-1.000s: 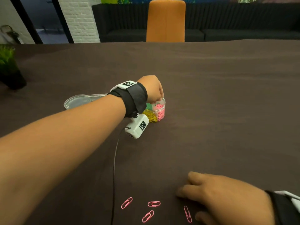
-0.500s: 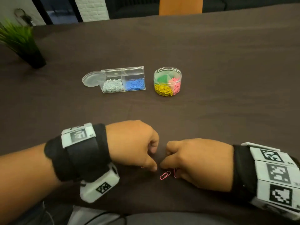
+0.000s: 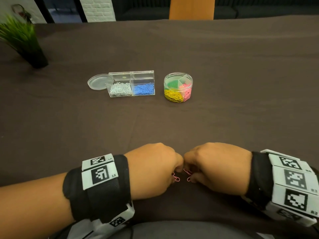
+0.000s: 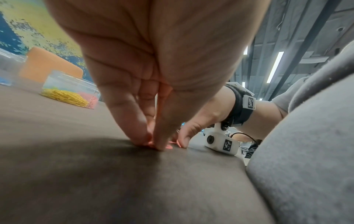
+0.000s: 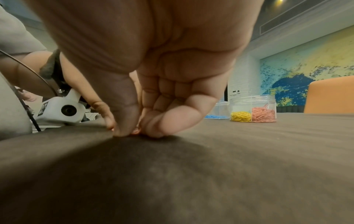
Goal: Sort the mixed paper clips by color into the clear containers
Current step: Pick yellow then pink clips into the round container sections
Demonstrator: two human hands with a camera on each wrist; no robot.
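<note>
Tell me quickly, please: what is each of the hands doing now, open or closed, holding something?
Left hand: fingers curled, pinching a pink paper clip on the tablecloth.
Right hand: fingers curled, pinching another pink clip.

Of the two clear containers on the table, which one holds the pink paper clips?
The round container, right of the rectangular box. It holds green, yellow and pink clips; the box holds only silver and blue ones.
</note>
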